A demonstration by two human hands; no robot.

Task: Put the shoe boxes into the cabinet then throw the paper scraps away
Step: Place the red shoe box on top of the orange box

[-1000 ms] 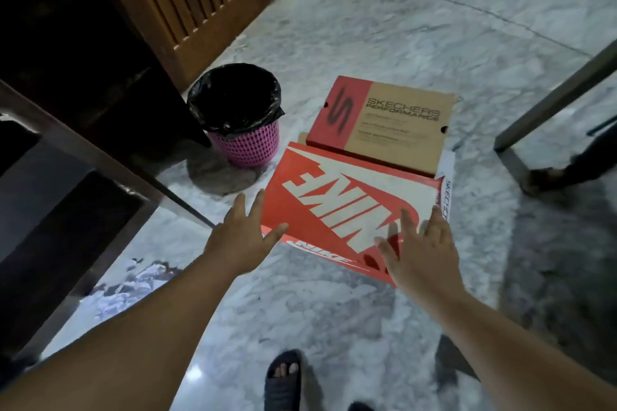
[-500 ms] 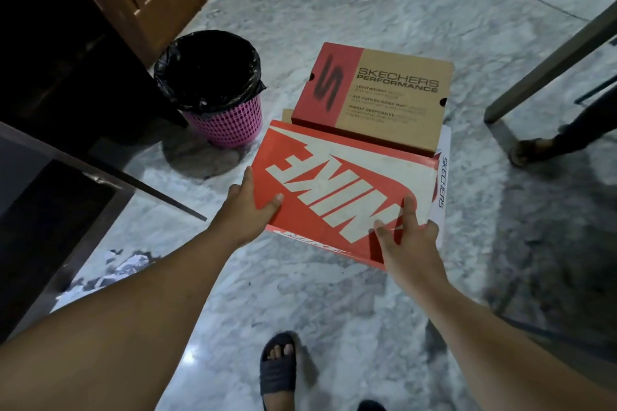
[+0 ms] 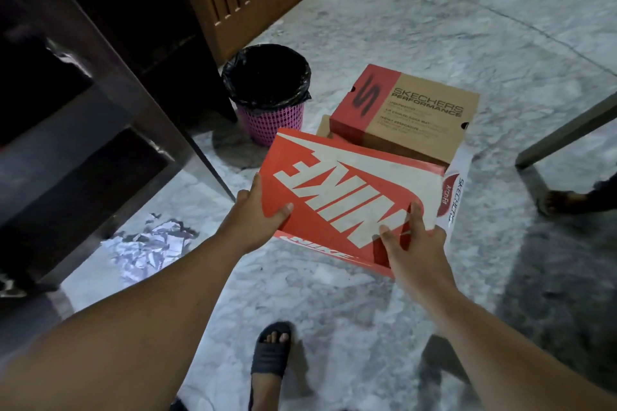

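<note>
Orange shoe box (image 3: 347, 197): now tilted, near edge raised since the earlier frame. Left hand (image 3: 257, 217) grips its left end, right hand (image 3: 412, 243) its near right corner. Behind it: brown shoe box (image 3: 404, 110); left of that, pink bin (image 3: 268, 93).

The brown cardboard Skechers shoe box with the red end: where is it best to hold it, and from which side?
Probably the two short ends of the brown cardboard Skechers shoe box, one hand each, from above: its lid lies flat and long, resting atop other boxes.
</note>
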